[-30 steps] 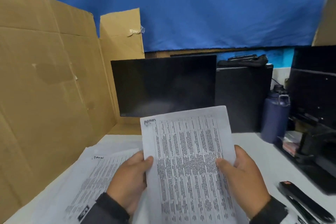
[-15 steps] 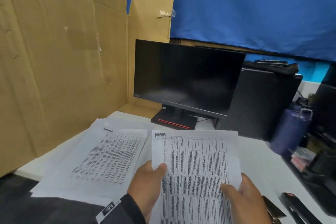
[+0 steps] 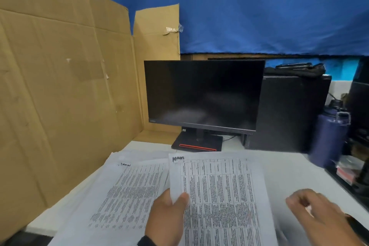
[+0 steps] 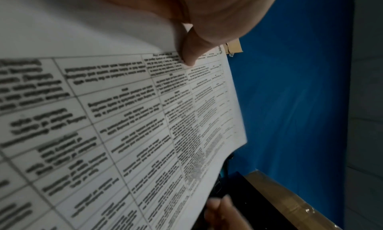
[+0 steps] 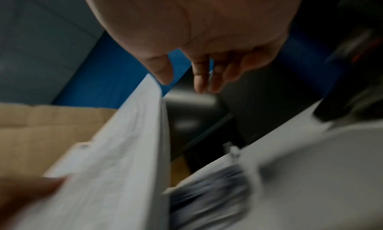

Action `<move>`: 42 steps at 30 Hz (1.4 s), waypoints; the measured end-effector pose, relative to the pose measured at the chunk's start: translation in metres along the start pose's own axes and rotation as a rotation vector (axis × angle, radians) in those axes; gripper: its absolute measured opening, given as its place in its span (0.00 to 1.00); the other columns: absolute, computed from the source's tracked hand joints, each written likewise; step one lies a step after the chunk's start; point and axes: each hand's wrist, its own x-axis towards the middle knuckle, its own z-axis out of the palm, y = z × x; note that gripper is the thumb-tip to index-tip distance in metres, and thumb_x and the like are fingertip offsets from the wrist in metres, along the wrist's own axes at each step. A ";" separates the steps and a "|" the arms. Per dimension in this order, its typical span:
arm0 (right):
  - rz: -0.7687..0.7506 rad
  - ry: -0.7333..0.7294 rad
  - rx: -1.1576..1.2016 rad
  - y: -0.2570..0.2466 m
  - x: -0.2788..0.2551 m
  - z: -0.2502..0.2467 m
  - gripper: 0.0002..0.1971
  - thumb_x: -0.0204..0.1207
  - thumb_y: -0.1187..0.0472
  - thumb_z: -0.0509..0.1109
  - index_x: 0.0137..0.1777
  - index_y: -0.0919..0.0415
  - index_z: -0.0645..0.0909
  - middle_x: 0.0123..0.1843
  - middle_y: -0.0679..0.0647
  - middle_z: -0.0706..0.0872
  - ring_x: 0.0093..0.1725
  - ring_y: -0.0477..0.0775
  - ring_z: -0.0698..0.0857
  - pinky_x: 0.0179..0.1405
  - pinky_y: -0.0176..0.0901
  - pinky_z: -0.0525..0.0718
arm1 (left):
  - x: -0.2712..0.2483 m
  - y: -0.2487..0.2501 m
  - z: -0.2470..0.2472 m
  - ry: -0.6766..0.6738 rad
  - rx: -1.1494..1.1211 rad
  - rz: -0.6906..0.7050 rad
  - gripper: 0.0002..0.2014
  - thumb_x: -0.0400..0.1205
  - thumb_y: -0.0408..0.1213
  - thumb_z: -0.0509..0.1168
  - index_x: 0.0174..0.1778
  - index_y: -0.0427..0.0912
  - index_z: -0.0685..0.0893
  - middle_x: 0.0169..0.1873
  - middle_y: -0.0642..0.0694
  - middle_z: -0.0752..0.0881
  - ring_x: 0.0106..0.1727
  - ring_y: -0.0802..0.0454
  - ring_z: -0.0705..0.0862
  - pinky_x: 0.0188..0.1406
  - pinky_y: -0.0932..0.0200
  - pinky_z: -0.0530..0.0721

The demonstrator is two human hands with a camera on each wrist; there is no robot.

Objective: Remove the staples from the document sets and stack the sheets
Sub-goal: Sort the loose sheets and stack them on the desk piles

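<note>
The left hand (image 3: pixel 166 216) pinches the printed sheet's (image 3: pixel 221 201) left edge, long axis pointing toward the monitor (image 3: pixel 201 94), while the right hand (image 3: pixel 321 215) hovers loose-fingered over bare desk (image 3: pixel 283 166).

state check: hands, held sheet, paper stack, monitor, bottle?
left hand: pinches the held sheet at its left edge, thumb on top.
right hand: off the paper, fingers relaxed, holding nothing.
held sheet: printed side up, raised above the desk.
paper stack: flat on the desk, loosely fanned.
monitor: screen dark.
water bottle: upright, lid on.
</note>
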 end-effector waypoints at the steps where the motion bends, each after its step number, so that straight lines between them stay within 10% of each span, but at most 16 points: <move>1: 0.011 0.063 -0.226 0.011 0.008 -0.001 0.09 0.74 0.39 0.71 0.51 0.37 0.81 0.58 0.44 0.84 0.55 0.56 0.79 0.61 0.52 0.76 | 0.002 -0.002 -0.001 0.003 0.003 0.004 0.07 0.89 0.42 0.65 0.47 0.57 0.85 0.45 0.54 0.91 0.44 0.60 0.86 0.33 0.70 0.74; 5: 0.113 -0.176 -0.642 0.069 0.035 0.012 0.40 0.71 0.27 0.49 0.84 0.40 0.55 0.80 0.44 0.68 0.78 0.49 0.70 0.79 0.46 0.68 | 0.007 -0.009 0.001 -0.003 0.034 0.017 0.08 0.88 0.42 0.66 0.45 0.56 0.87 0.44 0.50 0.93 0.49 0.51 0.91 0.38 0.64 0.81; 12: 0.024 -0.145 -0.686 0.072 0.022 0.022 0.10 0.84 0.41 0.53 0.59 0.40 0.71 0.65 0.47 0.81 0.79 0.55 0.69 0.78 0.46 0.66 | 0.007 -0.022 0.008 -0.050 -0.031 0.016 0.08 0.86 0.40 0.69 0.46 0.54 0.92 0.40 0.55 0.95 0.50 0.49 0.93 0.55 0.51 0.88; 15: 0.050 -0.131 -0.515 0.067 0.030 0.013 0.14 0.84 0.46 0.63 0.36 0.40 0.68 0.42 0.46 0.86 0.59 0.53 0.84 0.62 0.41 0.74 | 0.007 -0.024 0.009 -0.070 -0.039 0.023 0.09 0.86 0.39 0.68 0.43 0.53 0.91 0.40 0.53 0.95 0.50 0.46 0.92 0.52 0.52 0.86; 18: 0.045 -0.093 -0.259 0.052 0.029 0.000 0.04 0.78 0.54 0.72 0.46 0.47 0.79 0.35 0.48 0.88 0.39 0.53 0.85 0.46 0.46 0.81 | 0.003 -0.023 0.010 -0.076 0.003 0.045 0.09 0.86 0.40 0.67 0.42 0.52 0.90 0.42 0.50 0.95 0.52 0.45 0.92 0.51 0.55 0.85; 26: 0.049 -0.273 -0.492 0.062 0.022 0.010 0.16 0.80 0.39 0.66 0.59 0.48 0.78 0.57 0.49 0.82 0.56 0.51 0.83 0.58 0.45 0.82 | -0.005 -0.007 0.005 -0.078 0.065 0.102 0.10 0.88 0.38 0.67 0.42 0.50 0.90 0.36 0.50 0.94 0.45 0.54 0.90 0.43 0.59 0.81; 30: 0.064 -0.071 -0.637 0.062 0.031 -0.011 0.21 0.80 0.33 0.60 0.69 0.38 0.77 0.70 0.50 0.77 0.67 0.55 0.77 0.65 0.49 0.78 | -0.005 -0.010 0.005 -0.105 0.088 0.081 0.10 0.88 0.39 0.67 0.43 0.54 0.90 0.38 0.62 0.94 0.49 0.55 0.91 0.47 0.57 0.83; 38: 0.330 -0.057 -0.552 0.181 0.076 -0.029 0.37 0.59 0.18 0.59 0.47 0.52 0.77 0.39 0.50 0.84 0.41 0.56 0.85 0.51 0.55 0.86 | -0.011 -0.001 0.008 -0.081 0.213 0.134 0.07 0.88 0.44 0.66 0.44 0.56 0.87 0.43 0.54 0.92 0.49 0.57 0.89 0.46 0.62 0.82; 42: 0.128 0.125 -0.047 0.068 0.044 -0.057 0.16 0.71 0.49 0.80 0.47 0.51 0.75 0.34 0.56 0.89 0.36 0.64 0.88 0.40 0.55 0.86 | -0.015 0.007 0.010 -0.097 0.347 0.204 0.08 0.89 0.48 0.63 0.44 0.62 0.81 0.44 0.57 0.88 0.46 0.67 0.83 0.38 0.75 0.73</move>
